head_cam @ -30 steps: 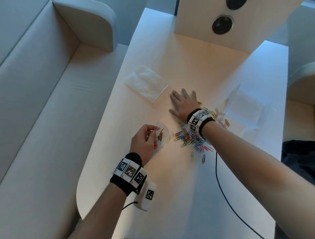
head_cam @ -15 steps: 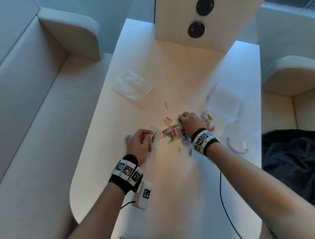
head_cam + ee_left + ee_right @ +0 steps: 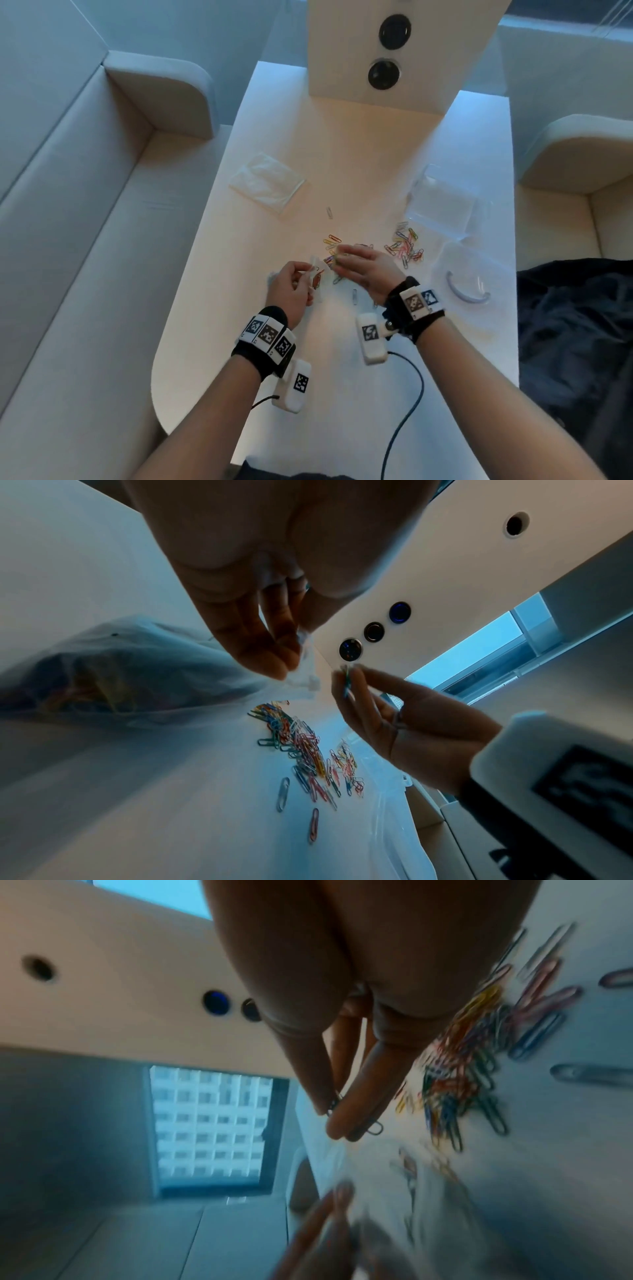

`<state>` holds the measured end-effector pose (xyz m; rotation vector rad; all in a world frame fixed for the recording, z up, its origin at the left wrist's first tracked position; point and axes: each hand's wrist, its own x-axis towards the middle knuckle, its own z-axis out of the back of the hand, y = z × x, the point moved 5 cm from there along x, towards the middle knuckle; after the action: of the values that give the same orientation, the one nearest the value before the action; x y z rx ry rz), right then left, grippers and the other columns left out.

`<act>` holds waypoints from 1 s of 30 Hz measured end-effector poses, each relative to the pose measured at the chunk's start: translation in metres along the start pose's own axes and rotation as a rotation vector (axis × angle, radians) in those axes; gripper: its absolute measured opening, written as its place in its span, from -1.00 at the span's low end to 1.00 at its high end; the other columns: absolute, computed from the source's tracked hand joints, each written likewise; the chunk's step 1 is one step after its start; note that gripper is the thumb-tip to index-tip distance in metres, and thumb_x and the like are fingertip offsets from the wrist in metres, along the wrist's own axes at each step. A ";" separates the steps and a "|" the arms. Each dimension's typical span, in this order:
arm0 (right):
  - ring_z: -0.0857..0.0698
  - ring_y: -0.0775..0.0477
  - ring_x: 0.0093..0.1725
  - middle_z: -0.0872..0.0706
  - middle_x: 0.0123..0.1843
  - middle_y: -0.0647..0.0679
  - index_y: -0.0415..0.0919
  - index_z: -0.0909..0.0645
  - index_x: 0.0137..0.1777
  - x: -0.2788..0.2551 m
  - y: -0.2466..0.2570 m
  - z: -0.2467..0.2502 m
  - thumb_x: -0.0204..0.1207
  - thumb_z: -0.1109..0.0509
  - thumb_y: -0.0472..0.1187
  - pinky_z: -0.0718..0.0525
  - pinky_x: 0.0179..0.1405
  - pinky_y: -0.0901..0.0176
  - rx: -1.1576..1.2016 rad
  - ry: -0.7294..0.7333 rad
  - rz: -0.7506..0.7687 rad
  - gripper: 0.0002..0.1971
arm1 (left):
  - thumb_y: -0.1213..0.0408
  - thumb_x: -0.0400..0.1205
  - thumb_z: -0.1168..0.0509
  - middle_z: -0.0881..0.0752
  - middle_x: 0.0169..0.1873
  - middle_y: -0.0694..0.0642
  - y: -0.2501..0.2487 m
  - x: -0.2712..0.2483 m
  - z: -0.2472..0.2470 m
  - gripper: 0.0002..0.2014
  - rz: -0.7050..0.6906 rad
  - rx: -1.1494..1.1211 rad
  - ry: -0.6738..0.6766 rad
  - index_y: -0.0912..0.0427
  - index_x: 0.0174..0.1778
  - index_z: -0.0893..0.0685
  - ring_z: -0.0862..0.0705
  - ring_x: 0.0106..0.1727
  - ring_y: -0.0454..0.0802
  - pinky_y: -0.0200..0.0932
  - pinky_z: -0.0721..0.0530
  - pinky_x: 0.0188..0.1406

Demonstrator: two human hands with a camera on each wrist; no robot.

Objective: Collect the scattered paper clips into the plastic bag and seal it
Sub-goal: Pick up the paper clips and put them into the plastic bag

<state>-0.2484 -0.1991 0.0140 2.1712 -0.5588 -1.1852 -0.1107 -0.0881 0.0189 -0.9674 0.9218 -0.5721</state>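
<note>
My left hand (image 3: pixel 291 284) pinches the mouth of a small clear plastic bag (image 3: pixel 318 279) with some clips inside, held just above the white table (image 3: pixel 239 325). In the left wrist view the bag (image 3: pixel 137 674) bulges below my fingers (image 3: pixel 260 653). My right hand (image 3: pixel 363 270) is raised beside the bag's mouth and pinches a few paper clips (image 3: pixel 346 681) between thumb and fingertips; the same clips (image 3: pixel 371 1127) show in the right wrist view. A pile of coloured paper clips (image 3: pixel 406 245) lies scattered on the table beyond my hands, also seen as a heap (image 3: pixel 308 748).
A folded white tissue (image 3: pixel 267 181) lies at the table's left. A clear plastic box (image 3: pixel 442 205) and its round lid (image 3: pixel 469 277) sit at the right. A white panel with round sockets (image 3: pixel 383 73) stands at the far end. Sofas flank the table; a dark cloth (image 3: pixel 575 342) lies right.
My right hand lifted from the pile with a few clips and came over to the bag's mouth. The left hand kept hold of the bag.
</note>
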 end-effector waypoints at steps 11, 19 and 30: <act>-0.72 -0.07 0.20 -0.75 0.25 -0.10 -0.11 -0.75 0.22 -0.014 -0.002 -0.040 0.58 -0.27 -0.35 -0.58 0.13 0.32 -1.376 0.058 0.181 -0.68 | 0.42 0.72 -0.21 -0.74 -0.25 0.17 0.018 -0.007 -0.010 -0.82 0.052 -0.153 -0.026 0.06 -0.01 -0.66 -0.70 -0.22 0.05 0.05 -0.74 -0.04; -0.69 0.01 0.20 -0.69 0.35 -0.08 -0.09 -0.71 0.25 0.018 0.056 0.018 0.52 -0.25 -0.44 -0.58 0.20 0.36 -1.338 -0.232 0.360 -0.60 | 0.48 0.73 -0.17 -0.67 -0.29 0.15 0.012 -0.002 -0.002 -0.79 0.179 -0.352 -0.054 0.18 -0.06 -0.69 -0.57 -0.42 -0.06 -0.29 -0.66 -0.43; -0.05 -0.28 0.67 -0.01 0.72 -0.08 0.04 -0.09 0.64 0.053 0.036 0.107 0.55 -0.31 -0.24 -0.43 0.42 -0.48 -1.926 -0.215 0.115 -0.29 | 0.35 0.72 -0.24 -0.64 -0.35 -0.03 -0.002 -0.007 0.037 -0.90 -0.111 -0.114 -0.078 0.10 -0.01 -0.65 -0.56 -0.45 -0.28 -0.35 -0.55 -0.46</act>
<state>-0.3154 -0.2897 -0.0389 0.3520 0.3789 -1.0237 -0.0830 -0.0670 0.0326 -1.1408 0.8416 -0.5757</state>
